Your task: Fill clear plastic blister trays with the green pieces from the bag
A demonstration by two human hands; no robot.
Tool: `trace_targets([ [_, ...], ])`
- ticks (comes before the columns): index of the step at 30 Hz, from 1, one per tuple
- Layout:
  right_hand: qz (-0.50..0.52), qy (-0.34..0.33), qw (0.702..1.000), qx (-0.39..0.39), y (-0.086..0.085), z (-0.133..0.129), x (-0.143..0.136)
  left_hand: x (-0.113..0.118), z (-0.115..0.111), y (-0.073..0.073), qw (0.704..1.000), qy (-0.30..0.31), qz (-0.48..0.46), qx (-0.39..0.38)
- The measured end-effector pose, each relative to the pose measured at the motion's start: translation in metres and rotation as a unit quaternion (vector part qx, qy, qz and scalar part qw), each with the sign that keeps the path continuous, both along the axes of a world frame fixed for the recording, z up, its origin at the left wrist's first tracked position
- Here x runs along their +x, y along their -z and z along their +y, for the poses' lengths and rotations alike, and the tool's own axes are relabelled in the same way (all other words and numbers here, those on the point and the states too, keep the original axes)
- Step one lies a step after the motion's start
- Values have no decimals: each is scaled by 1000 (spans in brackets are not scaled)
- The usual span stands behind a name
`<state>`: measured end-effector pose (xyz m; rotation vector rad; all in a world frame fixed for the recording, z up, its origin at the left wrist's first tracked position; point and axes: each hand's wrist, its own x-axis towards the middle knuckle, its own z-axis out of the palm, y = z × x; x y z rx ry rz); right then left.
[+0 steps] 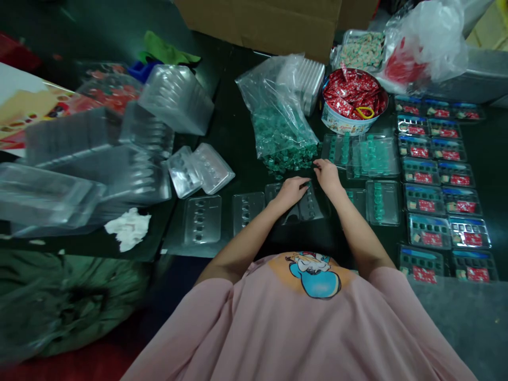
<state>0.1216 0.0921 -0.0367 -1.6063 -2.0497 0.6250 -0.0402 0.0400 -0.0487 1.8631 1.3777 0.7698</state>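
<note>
My left hand [292, 191] bends over the top of a clear plastic blister tray [311, 206], its fingers pinched together near the tray's upper edge. Close by on the right, my right hand [328, 173] has its fingertips drawn together beside a heap of small green translucent plastic pieces [291, 159]. Whatever sits between the fingers of either hand is too small to make out. The heap spills from a clear plastic bag [273, 100]. Right of my hands lie trays filled with rows of green pieces [379, 203].
Clear trays [202, 219] lie to the left, with tall tray stacks [138, 174] beyond and a crumpled tissue [129, 228]. A round tin [353, 100] of red packets with yellow-handled scissors stands behind. Filled packs [426, 198] line the right. A cardboard box [262, 24] borders the back.
</note>
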Motion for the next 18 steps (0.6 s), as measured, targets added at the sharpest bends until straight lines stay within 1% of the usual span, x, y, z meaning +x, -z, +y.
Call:
trace_targets([
  [2, -54, -19, 998, -7, 1, 15, -10, -2, -3, -3, 1000, -15, -13, -5],
  [5, -120, -38, 992, -21, 3, 22, -21, -7, -4, -6, 997, -63, -45, -1],
  [8, -111, -31, 993, -15, 5, 20, -20, -12, 0, -7, 987, -124, -100, -3],
  [11, -26, -5, 1000, -13, 6, 17, -13, -13, 8, -2, 970, -165, -172, -38],
  [13, 66, 12, 997, -23, 5, 15, -9, -10, 14, 0, 955, -181, -225, -67],
  [14, 121, 19, 992, -36, 4, 13, -8, -9, 16, 1, 948, -186, -248, -74],
  [16, 236, 25, 968, -80, 0, 8, -7, -6, 19, 1, 938, -188, -282, -73],
  [18, 333, 19, 934, -128, -6, 1, -8, -4, 20, -2, 933, -179, -305, -67],
])
